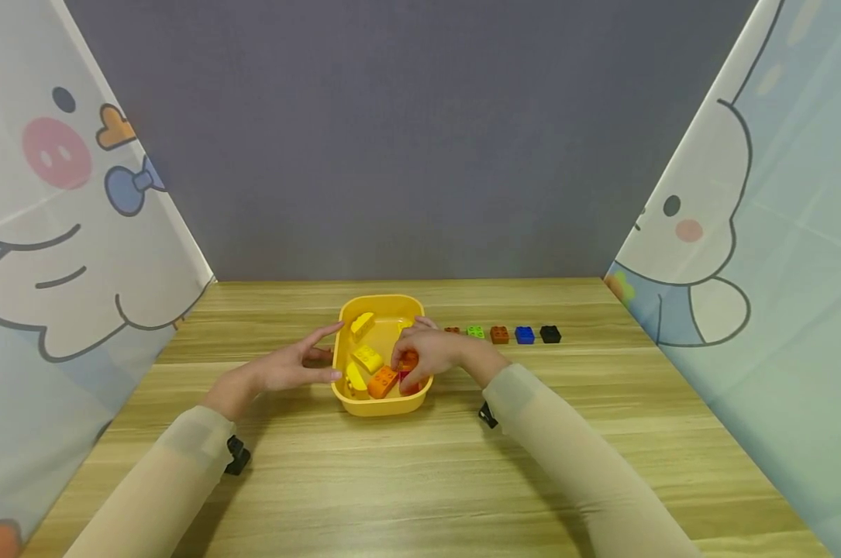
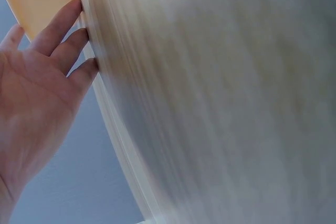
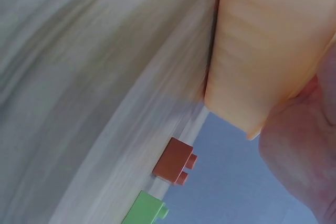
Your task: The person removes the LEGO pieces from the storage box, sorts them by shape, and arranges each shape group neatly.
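Observation:
A yellow plastic bin [image 1: 380, 408] stands on the table with toy building bricks inside. Among them are an orange brick [image 1: 382, 382], a yellow brick [image 1: 367, 357] and a red brick [image 1: 409, 381]. My left hand [image 1: 291, 367] has its fingers spread at the bin's left side, thumb and a fingertip at the rim; the left wrist view shows the palm and extended fingers. My right hand [image 1: 427, 350] reaches over the right rim, its fingers bent down around the orange and red bricks there. Whether they grip one is hidden, and the right wrist view shows only part of this hand [image 3: 299, 145].
Right of the bin, small bricks lie in a row: reddish-brown [image 3: 174, 161], green [image 1: 475, 332], brown [image 1: 500, 335], blue [image 1: 525, 335] and black [image 1: 550, 334]. Behind the wooden table [image 1: 392, 480] rises a grey panel [image 1: 406, 139]; printed cartoon curtains hang at both sides.

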`<state>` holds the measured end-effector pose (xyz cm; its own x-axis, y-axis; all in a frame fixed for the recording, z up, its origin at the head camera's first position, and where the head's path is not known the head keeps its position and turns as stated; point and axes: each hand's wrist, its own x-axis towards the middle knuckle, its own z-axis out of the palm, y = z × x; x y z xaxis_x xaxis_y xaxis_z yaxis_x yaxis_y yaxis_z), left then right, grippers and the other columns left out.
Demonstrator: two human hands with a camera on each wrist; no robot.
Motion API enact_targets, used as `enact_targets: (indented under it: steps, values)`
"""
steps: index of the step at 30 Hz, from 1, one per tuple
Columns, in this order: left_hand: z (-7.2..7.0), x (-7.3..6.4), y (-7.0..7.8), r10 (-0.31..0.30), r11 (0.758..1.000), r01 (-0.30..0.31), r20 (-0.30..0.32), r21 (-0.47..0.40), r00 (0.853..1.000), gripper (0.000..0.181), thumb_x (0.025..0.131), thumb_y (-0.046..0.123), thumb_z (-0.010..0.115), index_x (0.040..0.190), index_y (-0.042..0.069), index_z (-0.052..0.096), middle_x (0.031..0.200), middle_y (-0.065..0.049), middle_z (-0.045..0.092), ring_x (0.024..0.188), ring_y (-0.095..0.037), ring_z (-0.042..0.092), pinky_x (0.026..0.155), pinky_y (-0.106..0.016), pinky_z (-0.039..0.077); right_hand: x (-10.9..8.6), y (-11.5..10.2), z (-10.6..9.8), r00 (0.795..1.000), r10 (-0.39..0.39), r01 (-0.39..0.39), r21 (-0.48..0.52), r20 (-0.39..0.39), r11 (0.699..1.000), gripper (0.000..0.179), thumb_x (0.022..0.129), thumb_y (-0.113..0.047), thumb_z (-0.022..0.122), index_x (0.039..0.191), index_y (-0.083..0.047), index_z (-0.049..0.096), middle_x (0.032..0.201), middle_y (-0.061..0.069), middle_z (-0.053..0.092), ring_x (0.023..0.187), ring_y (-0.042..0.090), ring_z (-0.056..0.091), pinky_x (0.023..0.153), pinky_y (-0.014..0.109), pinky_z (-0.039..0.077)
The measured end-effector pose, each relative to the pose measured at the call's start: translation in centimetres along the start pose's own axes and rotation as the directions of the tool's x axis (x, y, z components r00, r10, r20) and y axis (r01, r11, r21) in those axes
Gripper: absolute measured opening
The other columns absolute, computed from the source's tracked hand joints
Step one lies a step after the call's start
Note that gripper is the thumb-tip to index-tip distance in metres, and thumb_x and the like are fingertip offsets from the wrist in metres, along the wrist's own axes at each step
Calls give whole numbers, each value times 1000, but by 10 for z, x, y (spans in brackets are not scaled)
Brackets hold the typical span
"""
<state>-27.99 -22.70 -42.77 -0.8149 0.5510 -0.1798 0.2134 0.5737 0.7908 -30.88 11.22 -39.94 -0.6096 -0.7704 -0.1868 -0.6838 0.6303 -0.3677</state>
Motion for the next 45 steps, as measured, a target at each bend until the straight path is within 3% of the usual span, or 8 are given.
enact_targets:
  steps: [4,10,18,22,25,28,36,45]
  values:
    - [1,0,0,0,1000,0,-2,3,1000,103,103,46,77,178,33,8,166,-31,49,155,-50,47,122,-69,44,0,0,0,1000,-5,5,1,2,1000,33,94,-39,89,121,-25,75,131,-5,69,146,22,54,140,53,-3]
    - [1,0,0,-13,1000,14,-9,11,1000,102,103,48,77,177,34,9,166,-31,48,156,-50,47,123,-69,43,-2,3,1,999,-50,50,-4,-11,999,26,108,-35,69,131,-25,75,135,-5,73,149,25,53,140,57,-2]
    - [0,-1,1,-17,1000,17,-9,9,1000,102,103,47,77,177,34,8,166,-32,47,156,-50,46,123,-69,43,-3,5,1,995,-85,88,72,-52,993,23,116,-24,57,128,-25,76,127,-9,78,144,23,58,140,59,-4]
    - [0,-2,2,-13,1000,13,-6,11,1000,102,103,47,77,178,34,8,167,-32,47,156,-50,46,123,-69,43,-1,7,3,993,-88,93,73,-73,993,19,113,-29,64,125,-25,78,121,-12,78,138,19,62,140,58,-3]
    - [0,-1,2,-15,1000,15,-6,16,1000,103,103,48,77,178,33,8,167,-32,47,156,-50,46,123,-69,43,0,9,6,995,-67,73,73,-75,995,22,103,-43,78,120,-28,79,120,-14,76,134,17,59,140,56,-3]
    - [1,-1,1,-28,999,28,-12,16,1000,102,102,49,77,177,35,9,167,-31,48,156,-50,46,124,-69,42,0,10,7,996,-47,53,80,-74,995,29,94,-47,87,117,-30,79,118,-13,75,133,19,57,139,55,-3]
    - [1,-1,1,-38,999,38,-19,13,999,102,102,51,78,177,37,10,167,-29,49,156,-49,46,124,-68,42,0,10,6,994,-85,88,44,-68,995,20,109,-31,69,126,-30,78,135,-10,75,147,24,55,139,59,-2]
    - [0,-2,2,-44,999,45,-16,25,999,101,102,53,77,177,39,10,168,-28,47,157,-49,45,125,-71,39,-1,16,8,984,-122,140,142,-132,980,22,113,-23,62,125,-26,79,129,-10,77,143,21,58,139,60,-3]
